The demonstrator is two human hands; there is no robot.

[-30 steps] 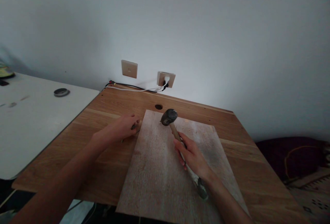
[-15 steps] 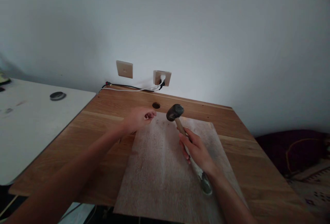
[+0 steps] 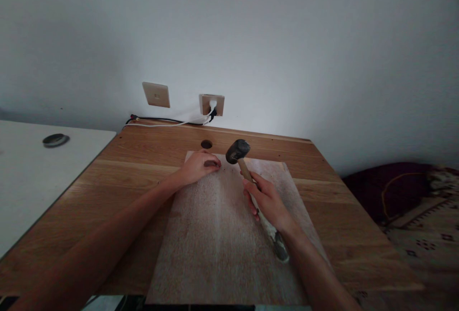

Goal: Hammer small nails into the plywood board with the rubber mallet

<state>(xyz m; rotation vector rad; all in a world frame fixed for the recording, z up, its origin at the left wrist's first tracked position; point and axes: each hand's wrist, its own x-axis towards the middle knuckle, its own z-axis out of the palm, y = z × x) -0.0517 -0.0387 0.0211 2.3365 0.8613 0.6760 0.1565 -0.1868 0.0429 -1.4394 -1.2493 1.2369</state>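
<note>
The right hand [image 3: 267, 198] is clamped round a hammer [image 3: 268, 229] slanting over the board [image 3: 215, 234], head toward the wall [image 3: 287, 62]. The left hand's [image 3: 196, 166] fingers curl together; what they grip, I can't tell.

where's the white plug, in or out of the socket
In: the white plug sits in the socket, its white cord trailing left along the desk.
</note>
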